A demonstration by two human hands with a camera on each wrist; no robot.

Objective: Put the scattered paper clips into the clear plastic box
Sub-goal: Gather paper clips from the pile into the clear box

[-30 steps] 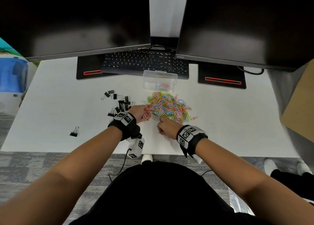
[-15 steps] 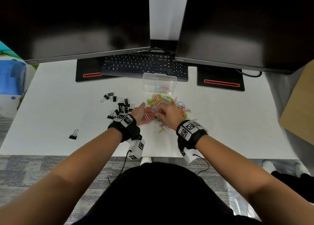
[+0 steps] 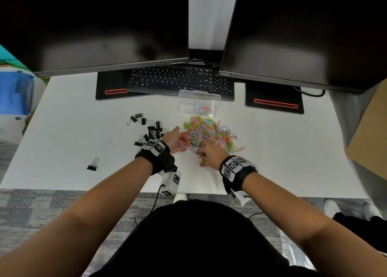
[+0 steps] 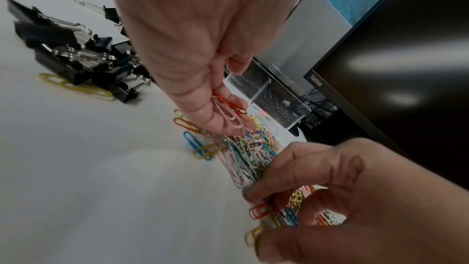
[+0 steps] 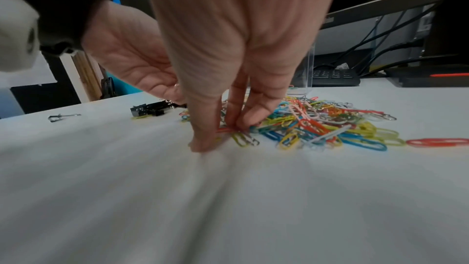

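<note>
A heap of coloured paper clips (image 3: pixel 209 132) (image 5: pixel 330 127) (image 4: pixel 251 154) lies mid-desk in front of the clear plastic box (image 3: pixel 199 102) (image 4: pixel 269 95), which holds a few clips. My left hand (image 3: pixel 178 139) (image 4: pixel 223 111) sits at the heap's left edge, palm up, its curled fingers holding several pink and red clips. At the heap's near edge my right hand (image 3: pixel 206 154) (image 5: pixel 225 129) has its fingertips down on the desk, pinching clips there.
Black binder clips (image 3: pixel 149 130) (image 4: pixel 76 57) lie in a cluster left of my left hand, one more (image 3: pixel 92 165) apart near the front left. A keyboard (image 3: pixel 180 79) and two dark monitors (image 3: pixel 104 25) stand behind the box. A cardboard box (image 3: pixel 370 146) is at right.
My right hand went forward over the heap towards the left hand, then drew back to the heap's near edge, where it now pinches clips. The left hand stayed put with clips in it.
</note>
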